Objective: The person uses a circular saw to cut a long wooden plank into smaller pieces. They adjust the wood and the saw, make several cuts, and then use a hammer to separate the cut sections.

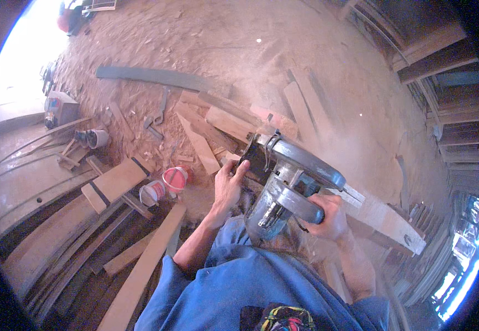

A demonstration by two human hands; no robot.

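Note:
A worn, dusty circular saw [283, 190] is in front of my body, its rounded blade guard running toward the right. My right hand [327, 215] is wrapped round its rear handle. With thumb and fingers, my left hand [227, 190] grips the dark edge at the saw's front left. A thick pale timber [388, 218] extends from under the saw toward the lower right. The blade's contact with the wood is hidden. Beyond my left hand, short cut boards [228, 122] lie piled together.
Left of me stand a red bucket [176, 178] and a whitish bucket [152, 193], beside stacked planks [123, 256]. A hammer [152, 127] lies on the sawdust-covered floor [212, 38] near a long grey beam [151, 76]. Wooden racks [443, 71] line the right; dust hazes the air.

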